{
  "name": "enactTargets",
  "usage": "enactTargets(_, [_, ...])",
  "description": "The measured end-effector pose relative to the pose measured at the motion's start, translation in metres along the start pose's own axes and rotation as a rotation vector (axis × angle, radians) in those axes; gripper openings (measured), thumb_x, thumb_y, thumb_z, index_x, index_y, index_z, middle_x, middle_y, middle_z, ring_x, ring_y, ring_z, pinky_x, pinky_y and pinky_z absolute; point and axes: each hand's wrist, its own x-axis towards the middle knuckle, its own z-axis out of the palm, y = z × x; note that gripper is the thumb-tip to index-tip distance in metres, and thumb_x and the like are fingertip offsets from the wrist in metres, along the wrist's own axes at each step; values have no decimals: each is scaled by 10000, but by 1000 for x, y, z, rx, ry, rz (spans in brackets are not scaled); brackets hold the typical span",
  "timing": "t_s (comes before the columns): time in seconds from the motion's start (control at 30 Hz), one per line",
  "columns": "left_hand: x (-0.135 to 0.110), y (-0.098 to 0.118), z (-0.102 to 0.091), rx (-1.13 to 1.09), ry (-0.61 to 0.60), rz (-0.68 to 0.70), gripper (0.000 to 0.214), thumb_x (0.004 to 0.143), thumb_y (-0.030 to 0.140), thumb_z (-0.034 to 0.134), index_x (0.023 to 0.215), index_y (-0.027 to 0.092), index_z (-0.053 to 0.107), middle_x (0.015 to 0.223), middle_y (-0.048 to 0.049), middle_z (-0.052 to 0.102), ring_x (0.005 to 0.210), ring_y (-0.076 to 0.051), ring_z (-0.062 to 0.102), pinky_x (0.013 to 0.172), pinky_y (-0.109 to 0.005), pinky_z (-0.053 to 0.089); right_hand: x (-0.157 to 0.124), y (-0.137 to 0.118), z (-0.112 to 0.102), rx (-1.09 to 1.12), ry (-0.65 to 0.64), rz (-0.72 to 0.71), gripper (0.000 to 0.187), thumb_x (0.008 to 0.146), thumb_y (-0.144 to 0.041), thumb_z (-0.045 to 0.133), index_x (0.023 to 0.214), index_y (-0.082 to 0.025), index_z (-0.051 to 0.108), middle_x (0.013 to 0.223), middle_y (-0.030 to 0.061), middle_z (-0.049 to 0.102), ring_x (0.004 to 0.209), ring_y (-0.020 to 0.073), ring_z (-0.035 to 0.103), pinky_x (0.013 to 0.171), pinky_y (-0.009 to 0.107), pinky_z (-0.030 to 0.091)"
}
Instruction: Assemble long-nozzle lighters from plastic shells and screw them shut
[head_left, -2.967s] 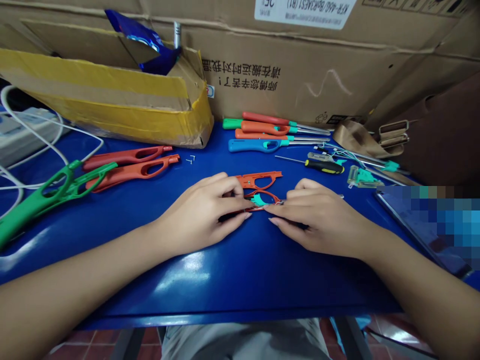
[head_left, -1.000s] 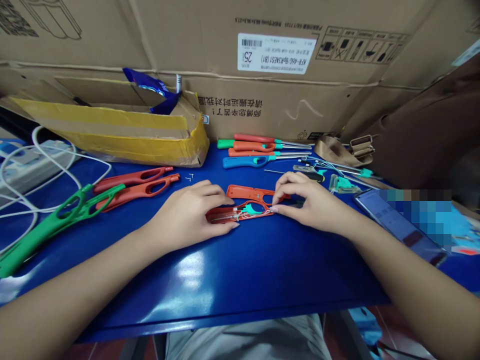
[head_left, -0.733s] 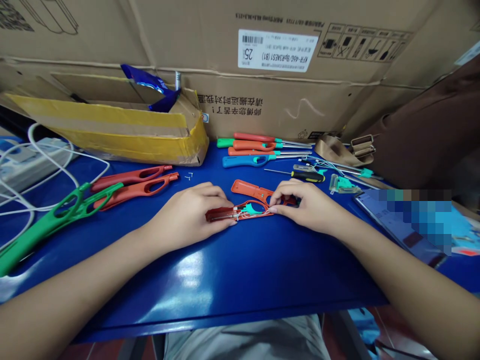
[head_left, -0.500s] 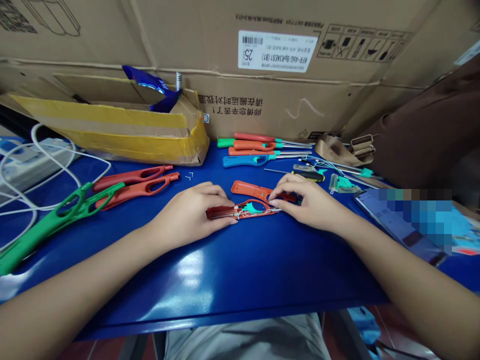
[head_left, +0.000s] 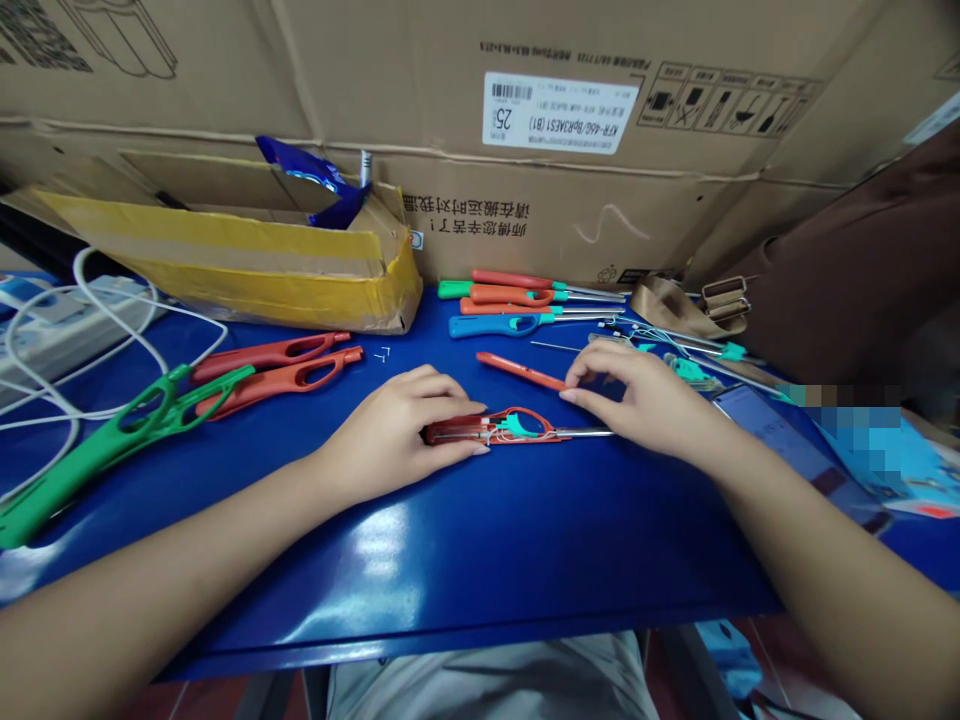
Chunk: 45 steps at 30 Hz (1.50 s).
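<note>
My left hand (head_left: 401,425) is closed around the rear of an opened red long-nosed lighter (head_left: 559,434) low over the blue table. Inside the lighter's half shell show a clear tank, a turquoise trigger and thin white wires; a metal tube points right. My right hand (head_left: 630,395) pinches the front end of an orange-red shell half (head_left: 517,368) between thumb and fingers. That half is turned edge-on, behind the lighter and apart from it. Part of its front end is hidden by my fingers.
Assembled lighters (head_left: 517,295) lie at the back. Red shells (head_left: 281,385) and a green shell (head_left: 82,470) lie left, near a white cable and a power strip (head_left: 112,300). A yellow-taped carton (head_left: 300,270) stands behind. At right are loose lighter parts (head_left: 690,370), a strap (head_left: 660,300) and a phone (head_left: 795,450).
My right hand has moved right, off the lighter's front, and now holds the shell half, which has turned from lying flat to edge-on. The left hand keeps its grip.
</note>
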Motion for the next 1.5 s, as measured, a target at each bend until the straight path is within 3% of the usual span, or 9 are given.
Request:
enactTargets(0.1, [1,4,-5,81,152,54,296,951,339,702,1208,195,728,1044,-79,731,956,-196,655,868,-341,541,1,-11,6,230,141,132,198,919,-409,650,854,-222,644,851,46,662,756,203,625,718,380,563])
enactTargets(0.2, [2,7,-12,228,237,138,311,966,277,676,1273,222,681,1169,-100,718,1082,-233,657,960,-406,524,-1,-21,13,527,144,249,314,862,-522,713,846,-220,626,857,35,634,732,185,630,629,350,621])
enactTargets(0.33, [2,8,-19,326,177,184,289,968,272,667,1249,206,681,1196,-112,723,1093,-267,658,944,-437,526,-3,-29,21,731,21,334,367,817,-545,761,865,-202,641,855,23,634,684,153,650,574,305,638])
enactTargets(0.47, [1,5,-20,297,85,159,251,983,281,646,1208,182,697,1143,-103,733,998,-233,672,855,-372,540,-5,-30,25,805,-19,323,342,844,-409,751,1094,-216,620,866,2,625,683,140,665,579,275,611])
enactTargets(0.63, [1,2,-19,293,60,173,291,1000,310,626,1230,142,686,1137,-119,737,986,-233,684,855,-370,558,-5,-29,25,490,-7,134,350,919,-357,660,1241,-220,634,902,20,613,781,160,628,696,305,565])
enactTargets(0.8, [0,-2,-20,213,34,183,302,996,341,635,1215,138,683,1114,-114,745,997,-218,686,900,-353,562,-5,-26,24,160,-5,-62,330,894,-350,732,1198,-229,687,934,34,672,831,187,619,789,337,521])
enactTargets(0.97, [0,-4,-21,128,-108,164,238,994,333,636,1106,140,716,1031,-96,741,928,-196,685,851,-314,549,-4,-20,30,103,-45,-182,276,938,-314,694,1200,-230,668,1142,85,687,1058,234,641,928,380,514])
enactTargets(1.07, [0,-3,-23,153,-174,142,232,997,327,625,1089,142,730,1006,-96,741,920,-201,688,836,-309,542,-4,-18,35,79,-67,-205,279,951,-311,679,1218,-236,655,1163,97,685,1077,246,636,936,401,516])
enactTargets(1.5, [1,-1,-29,180,-228,138,245,961,341,669,1111,161,740,1008,-87,759,927,-204,708,824,-292,535,-7,-20,33,-37,-117,-256,278,919,-340,713,1178,-249,668,1104,85,667,1057,261,589,946,443,445])
